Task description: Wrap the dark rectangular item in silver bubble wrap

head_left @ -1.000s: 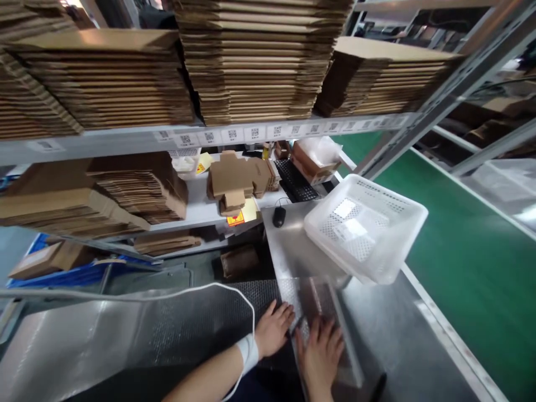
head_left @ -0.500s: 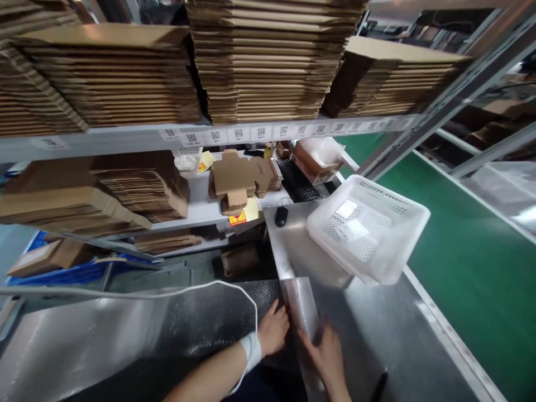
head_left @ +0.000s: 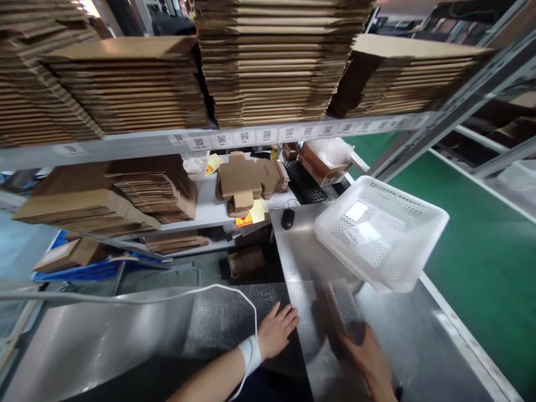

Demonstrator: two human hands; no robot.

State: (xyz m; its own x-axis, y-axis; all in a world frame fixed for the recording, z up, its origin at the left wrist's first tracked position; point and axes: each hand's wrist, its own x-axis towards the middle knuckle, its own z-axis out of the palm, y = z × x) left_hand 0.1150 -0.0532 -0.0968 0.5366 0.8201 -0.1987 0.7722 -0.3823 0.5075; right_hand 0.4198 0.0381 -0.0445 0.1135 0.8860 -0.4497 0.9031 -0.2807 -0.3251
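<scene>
While the left hand (head_left: 277, 332) lies palm down on the bubble wrap (head_left: 221, 321), its fingers stretched out and slightly spread, the right hand (head_left: 371, 354) is closed around the near end of a pack (head_left: 347, 304). Its thumb reaches to the pack's left edge; the other fingers are blurred and partly hidden. Long and narrow, with a textured, shiny wrapping, the pack points away from the person, over the metal tabletop (head_left: 412, 324), to the right of the left hand and just on the near side of the white basket (head_left: 381, 273). Whether it touches the metal cannot be told.

A pale band (head_left: 250, 355) circles the left wrist, and a white cord (head_left: 218, 286) runs from it across the wrap. Beyond the basket's left side are a black mouse (head_left: 288, 218) and, farther off, a keyboard (head_left: 307, 181). Stacks of flat cartons (head_left: 272, 72) fill the shelf (head_left: 146, 139) above.
</scene>
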